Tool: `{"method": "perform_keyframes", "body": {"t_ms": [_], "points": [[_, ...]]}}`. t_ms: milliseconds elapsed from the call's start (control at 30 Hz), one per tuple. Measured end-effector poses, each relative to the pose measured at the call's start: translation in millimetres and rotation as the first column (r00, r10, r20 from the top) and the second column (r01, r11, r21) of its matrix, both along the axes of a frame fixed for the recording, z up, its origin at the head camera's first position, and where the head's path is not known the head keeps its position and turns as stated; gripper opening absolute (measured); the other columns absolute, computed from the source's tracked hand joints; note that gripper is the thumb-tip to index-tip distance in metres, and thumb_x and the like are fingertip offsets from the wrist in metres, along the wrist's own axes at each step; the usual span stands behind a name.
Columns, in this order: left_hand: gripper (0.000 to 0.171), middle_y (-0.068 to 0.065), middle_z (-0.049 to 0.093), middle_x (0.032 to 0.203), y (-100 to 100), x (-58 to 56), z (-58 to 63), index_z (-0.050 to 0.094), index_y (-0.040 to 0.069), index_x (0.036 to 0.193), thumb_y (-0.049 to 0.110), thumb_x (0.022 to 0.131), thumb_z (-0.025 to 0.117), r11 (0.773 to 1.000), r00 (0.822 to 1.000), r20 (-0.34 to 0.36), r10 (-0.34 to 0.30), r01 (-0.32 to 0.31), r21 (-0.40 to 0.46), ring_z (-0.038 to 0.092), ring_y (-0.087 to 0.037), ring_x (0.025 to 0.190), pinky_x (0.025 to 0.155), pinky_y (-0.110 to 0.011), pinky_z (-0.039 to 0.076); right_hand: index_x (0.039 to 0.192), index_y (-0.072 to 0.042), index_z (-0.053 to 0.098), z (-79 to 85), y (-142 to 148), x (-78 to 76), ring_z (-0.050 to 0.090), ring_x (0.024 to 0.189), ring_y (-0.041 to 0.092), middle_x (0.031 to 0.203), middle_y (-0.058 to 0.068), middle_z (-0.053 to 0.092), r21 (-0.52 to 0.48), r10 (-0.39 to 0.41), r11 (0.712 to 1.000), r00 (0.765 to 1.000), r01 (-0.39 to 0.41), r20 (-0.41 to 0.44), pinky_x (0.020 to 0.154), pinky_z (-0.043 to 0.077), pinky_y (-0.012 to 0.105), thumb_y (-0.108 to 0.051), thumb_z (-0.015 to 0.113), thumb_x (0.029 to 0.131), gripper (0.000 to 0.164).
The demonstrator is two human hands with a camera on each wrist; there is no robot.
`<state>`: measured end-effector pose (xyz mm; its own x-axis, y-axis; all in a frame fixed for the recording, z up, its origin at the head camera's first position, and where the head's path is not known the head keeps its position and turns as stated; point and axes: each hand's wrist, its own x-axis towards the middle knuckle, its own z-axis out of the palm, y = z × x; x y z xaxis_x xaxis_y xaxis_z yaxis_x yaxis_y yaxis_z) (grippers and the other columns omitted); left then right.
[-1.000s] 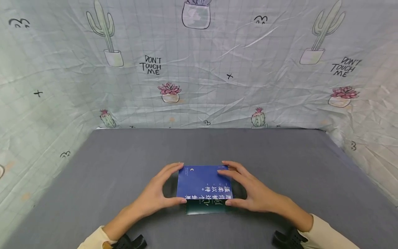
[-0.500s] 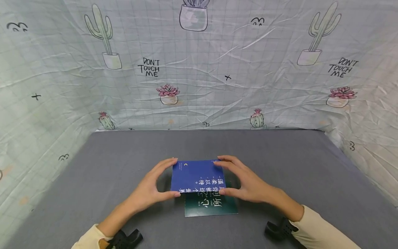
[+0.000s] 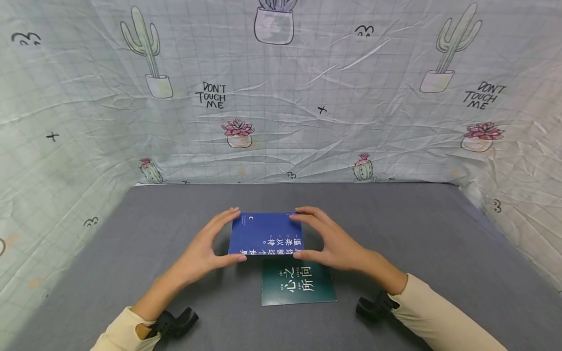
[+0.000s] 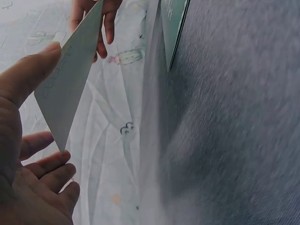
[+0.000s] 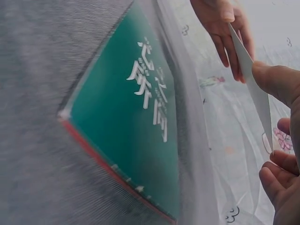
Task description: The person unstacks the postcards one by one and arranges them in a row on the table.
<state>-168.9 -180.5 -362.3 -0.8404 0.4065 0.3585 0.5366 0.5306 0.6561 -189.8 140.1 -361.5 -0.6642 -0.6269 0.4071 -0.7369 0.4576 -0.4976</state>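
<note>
A blue card (image 3: 266, 233) with white writing and a small moon is held up off the table by its two short ends. My left hand (image 3: 200, 247) pinches its left end between thumb and fingertips. At the right end, my right hand (image 3: 331, 240) grips it the same way. The card's pale underside (image 4: 70, 79) shows in the left wrist view, with faint looped marks on it. Below and nearer to me lies a green card (image 3: 298, 291) with white characters, flat on the table. Its edge looks layered and partly red in the right wrist view; how many layers, I cannot tell.
The grey cloth-covered tabletop (image 3: 386, 219) spreads around the cards. A pale sheet (image 3: 281, 87) printed with cacti hangs behind it and along both sides. Black straps with camera mounts (image 3: 175, 322) sit on both wrists.
Both hands have carried the blue card away from me and to the left, off the green card. More of the green card now shows; it has stayed in place.
</note>
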Motion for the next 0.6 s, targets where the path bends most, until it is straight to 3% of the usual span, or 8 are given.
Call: {"method": "perform_keyframes", "body": {"t_ms": [200, 600], "points": [[0.09, -0.007, 0.032, 0.152, -7.3, -7.5, 2.9, 0.039, 0.016, 0.146, 0.033, 0.071, 0.085, 0.999, 0.999, 0.019, 0.037, -0.036, -0.028, 0.028, -0.031, 0.138, 0.104, -0.061, 0.025, 0.142, -0.015, 0.045, 3.1, -10.6, -10.1, 0.034, 0.132, 0.023, 0.145, 0.008, 0.036, 0.012, -0.011, 1.0, 1.0, 0.011, 0.01, 0.1, 0.038, 0.052, -0.042, 0.075, 0.082, 0.072], [0.087, -0.006, 0.029, 0.154, -26.9, -34.3, 13.7, 0.038, 0.017, 0.147, 0.034, 0.074, 0.083, 0.994, 0.997, 0.053, 0.061, -0.055, -0.096, 0.024, -0.033, 0.14, 0.104, -0.063, 0.022, 0.141, -0.014, 0.046, 8.5, -32.4, -36.0, 0.03, 0.134, 0.021, 0.146, 0.008, 0.036, 0.03, -0.037, 0.999, 0.999, 0.036, 0.009, 0.103, 0.035, 0.05, -0.042, 0.075, 0.081, 0.072]]}}
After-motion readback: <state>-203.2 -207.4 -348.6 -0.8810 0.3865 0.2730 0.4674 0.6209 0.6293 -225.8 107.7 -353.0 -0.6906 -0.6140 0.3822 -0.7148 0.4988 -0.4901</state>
